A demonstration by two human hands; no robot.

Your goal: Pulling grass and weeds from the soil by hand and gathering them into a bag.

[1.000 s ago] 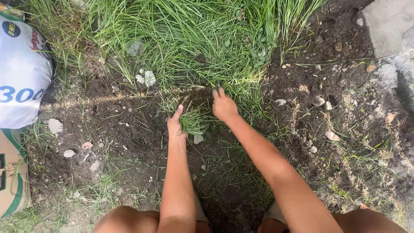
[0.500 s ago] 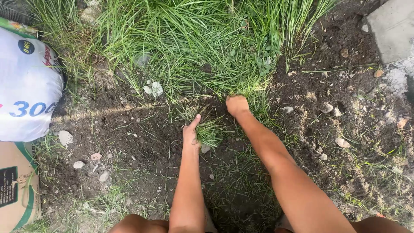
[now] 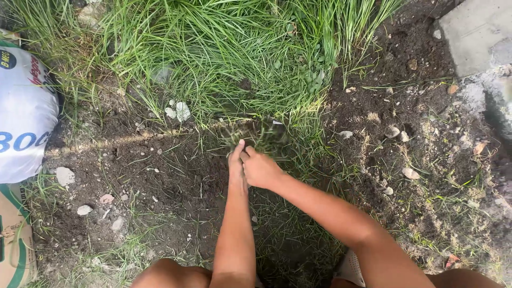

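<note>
Hands met over a small tuft of grass [image 3: 260,136] at the near edge of the thick green clump [image 3: 224,53], which spread away beyond the fingers. The left hand [image 3: 236,165] lay with its thumb up against the tuft, and the right hand [image 3: 260,169] pressed close beside it, both curled shut around the low blades; the tuft looked blurred, so how firmly the roots sat could not be told. Dark bare soil [image 3: 160,165] stretched to the left of the hands and below them, with pale stones [image 3: 65,176] scattered well off to the left and more stones [image 3: 392,132] to the right. A white sack [image 3: 24,117] lay far to the left. To do this well, the grip probably belonged low, right at the soil line, with the pull steady and straight toward the knees, since a jerk higher up would likely snap the blades and leave the roots in the ground.
</note>
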